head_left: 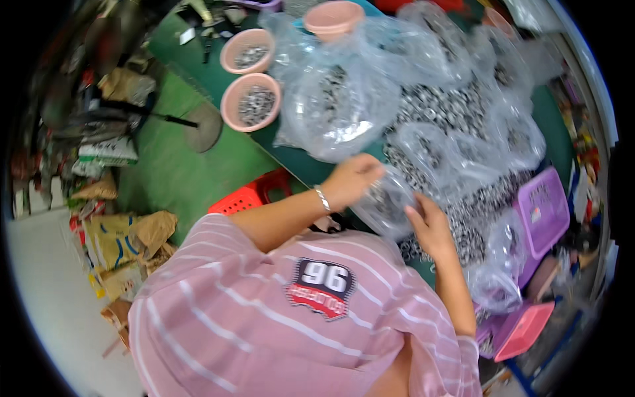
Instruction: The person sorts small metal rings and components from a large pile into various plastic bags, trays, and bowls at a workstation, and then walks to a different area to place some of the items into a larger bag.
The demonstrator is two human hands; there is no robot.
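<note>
A clear plastic bag point(385, 210) is stretched between my two hands, close in front of my body at the table's near edge. My left hand point(355, 180), with a silvery band on the wrist, has its fingers closed on the bag's upper left side. On the opposite side, my right hand point(431, 225) pinches the bag's rim between thumb and fingers. Small grey pieces show dimly inside or through the film. Just past the right hand, many small metal ring-like parts point(467, 231) lie heaped on the green table.
Several filled clear bags point(331, 116) crowd the table beyond my hands. Pink bowls of small metal parts point(251, 90) stand at the far left. Purple baskets point(544, 210) line the right side. A red plastic stool point(254, 192) is beside my left arm.
</note>
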